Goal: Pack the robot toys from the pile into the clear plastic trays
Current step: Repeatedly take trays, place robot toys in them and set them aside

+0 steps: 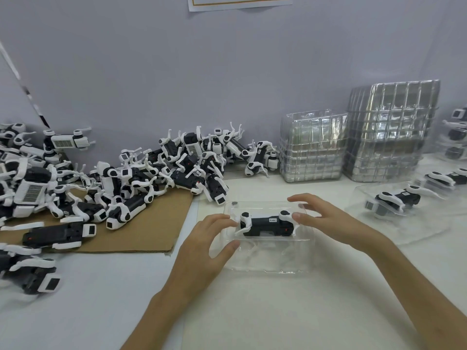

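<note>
A black-and-white robot toy (265, 222) lies lengthwise in a clear plastic tray (267, 263) on the white table in front of me. My left hand (209, 246) touches the toy's left end with its fingertips, and its thumb rests on the tray's front part. My right hand (326, 218) touches the toy's right end with its fingertips, index finger raised over the tray's far rim. The pile of robot toys (151, 173) spreads across the left and back of the table.
Part of the pile lies on brown cardboard (141, 231). Two stacks of empty clear trays (313, 147) (389, 132) stand against the wall at the back right. Trays with packed toys (396, 200) (444, 178) lie at the right. A lone toy (35, 276) sits near the left edge.
</note>
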